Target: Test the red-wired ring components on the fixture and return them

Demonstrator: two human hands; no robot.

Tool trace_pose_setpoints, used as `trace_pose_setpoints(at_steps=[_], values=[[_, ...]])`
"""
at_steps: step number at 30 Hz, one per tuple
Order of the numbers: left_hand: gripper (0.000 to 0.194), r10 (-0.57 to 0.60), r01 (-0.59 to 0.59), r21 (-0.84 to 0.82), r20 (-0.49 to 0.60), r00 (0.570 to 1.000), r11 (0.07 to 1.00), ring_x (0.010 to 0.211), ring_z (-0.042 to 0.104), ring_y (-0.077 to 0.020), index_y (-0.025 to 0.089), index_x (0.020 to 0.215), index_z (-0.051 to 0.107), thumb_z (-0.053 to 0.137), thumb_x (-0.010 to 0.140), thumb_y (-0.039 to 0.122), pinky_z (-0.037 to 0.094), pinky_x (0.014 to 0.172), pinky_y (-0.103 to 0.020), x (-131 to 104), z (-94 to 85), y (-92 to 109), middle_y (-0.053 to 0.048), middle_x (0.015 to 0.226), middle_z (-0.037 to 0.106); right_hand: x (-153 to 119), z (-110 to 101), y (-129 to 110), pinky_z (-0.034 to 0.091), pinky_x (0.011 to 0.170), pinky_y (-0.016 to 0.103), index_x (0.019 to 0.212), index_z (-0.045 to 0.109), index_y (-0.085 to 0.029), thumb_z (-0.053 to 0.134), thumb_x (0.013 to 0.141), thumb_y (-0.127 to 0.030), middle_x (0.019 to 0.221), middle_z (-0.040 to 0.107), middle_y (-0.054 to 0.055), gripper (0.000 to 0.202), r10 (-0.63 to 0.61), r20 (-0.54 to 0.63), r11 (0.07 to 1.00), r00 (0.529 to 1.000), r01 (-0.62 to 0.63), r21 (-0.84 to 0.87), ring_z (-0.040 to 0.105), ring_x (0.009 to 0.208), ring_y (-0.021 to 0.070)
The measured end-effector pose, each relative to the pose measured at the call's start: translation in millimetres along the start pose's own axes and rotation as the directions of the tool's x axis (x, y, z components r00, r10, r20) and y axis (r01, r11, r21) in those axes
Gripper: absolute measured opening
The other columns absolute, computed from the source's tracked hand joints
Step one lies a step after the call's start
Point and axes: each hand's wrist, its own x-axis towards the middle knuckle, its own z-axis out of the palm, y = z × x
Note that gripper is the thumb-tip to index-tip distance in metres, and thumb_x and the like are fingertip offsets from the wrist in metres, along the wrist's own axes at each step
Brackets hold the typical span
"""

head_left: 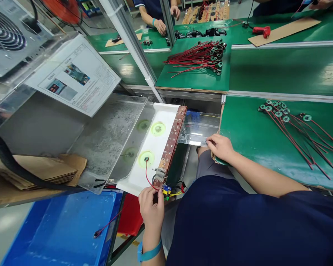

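Note:
My left hand (152, 205) pinches a red wire (148, 176) near its free end, beside a metal clip (160, 176) and several coloured wire connectors (167, 190). The wire runs up to a small round component (146, 159), which lies on a yellow-green ring (142, 162) on a white board (137, 177). A second ring (158, 129) lies farther up. Along the board's right side runs a brown strip (172, 138) dotted with metal studs. My right hand (221, 147) has its fingers curled at the near corner of a clear plastic sheet (202, 127), by the green table's edge.
Round parts with red wires (279, 109) lie on the green table (244, 129) at right; a bigger wired bundle (199, 57) lies ahead. A blue bin (69, 225) holds one wired part. A printed sheet (80, 74) leans at left. Co-workers' hands (160, 26) show across the bench.

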Motion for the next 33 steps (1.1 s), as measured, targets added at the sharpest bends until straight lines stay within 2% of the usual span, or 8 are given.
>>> trace_pose_setpoints(at_steps=[26,33], values=[[0.012,0.073,-0.073,0.070,0.007,0.997,0.995,0.087,0.059,-0.0203,0.020,0.081,0.055,0.063,0.089,0.016,0.046,0.082,-0.037,3.4,0.1,8.0,-0.004,0.084,0.063,0.4,-0.3,-0.3,0.043,0.072,0.028,0.089,0.071,-0.018,0.053,0.092,-0.026,0.084,0.071,0.006,0.020,-0.014,0.000,1.000,1.000,0.014,-0.005,0.063,0.081,0.0191],[0.012,0.051,-0.052,0.071,0.023,0.998,0.996,0.089,0.059,-0.0212,0.020,0.082,0.055,0.064,0.088,0.016,0.046,0.084,-0.038,-0.7,1.5,2.8,-0.006,0.086,0.063,-0.2,-0.3,-0.7,0.043,0.073,0.029,0.089,0.071,-0.018,0.053,0.092,-0.027,0.085,0.070,0.006,0.020,-0.013,-0.002,1.000,1.000,0.013,-0.003,0.063,0.081,0.0192]])
